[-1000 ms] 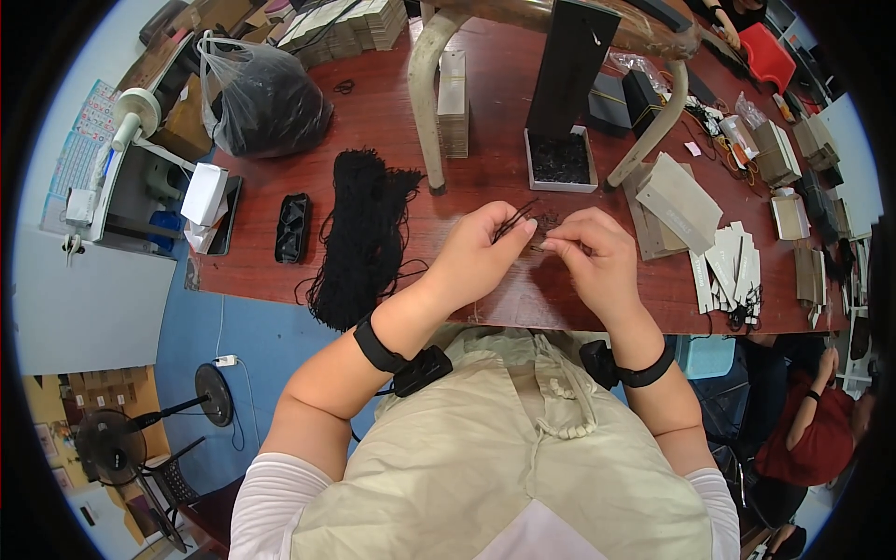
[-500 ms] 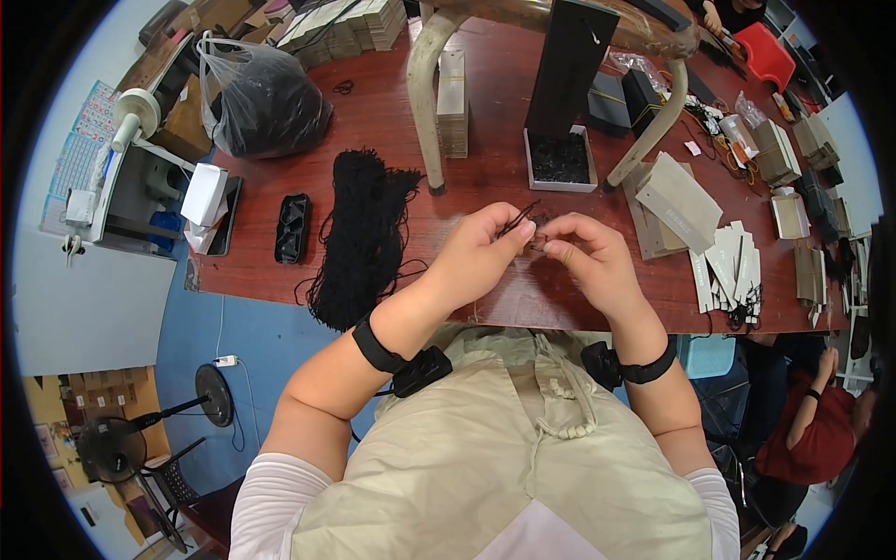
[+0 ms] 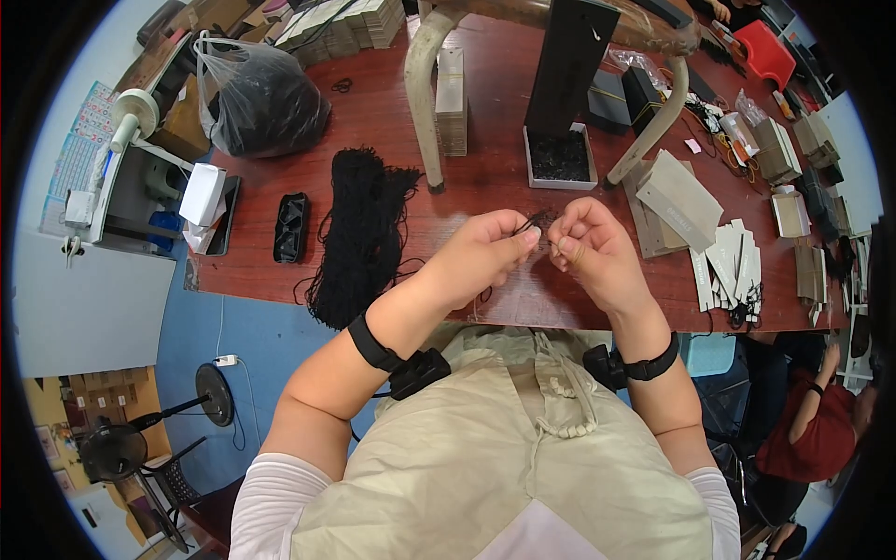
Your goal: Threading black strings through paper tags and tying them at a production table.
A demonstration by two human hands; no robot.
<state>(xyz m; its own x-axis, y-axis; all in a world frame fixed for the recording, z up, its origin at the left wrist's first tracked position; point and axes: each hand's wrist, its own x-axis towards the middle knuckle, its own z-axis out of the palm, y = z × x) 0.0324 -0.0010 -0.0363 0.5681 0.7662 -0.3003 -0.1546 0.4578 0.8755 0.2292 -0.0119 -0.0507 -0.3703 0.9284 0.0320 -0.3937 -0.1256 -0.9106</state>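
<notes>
At the near edge of the table, my left hand (image 3: 485, 254) is closed in a pinch on a thin black cord (image 3: 536, 222). Loose strands of it stick out toward my other hand. My right hand (image 3: 599, 254) faces it a short gap away, thumb and fingertips pressed together; whatever lies between them is too small to make out. A thick bundle of black cords (image 3: 359, 243) lies left of my hands. Beyond them stands a shallow white box (image 3: 564, 185) holding small black bits.
A pale metal frame (image 3: 422, 103) straddles the table beside a tall black panel (image 3: 571, 65). Grey cards (image 3: 679, 201) and white tags (image 3: 733, 266) lie at right. Leftward are a black tray (image 3: 291, 229) and a filled plastic bag (image 3: 266, 103). Another person in red (image 3: 810, 434) sits at right.
My right hand has shifted slightly right and turned, its fingers curling up more. My left hand still pinches the cord, and a loop of cord now shows below it.
</notes>
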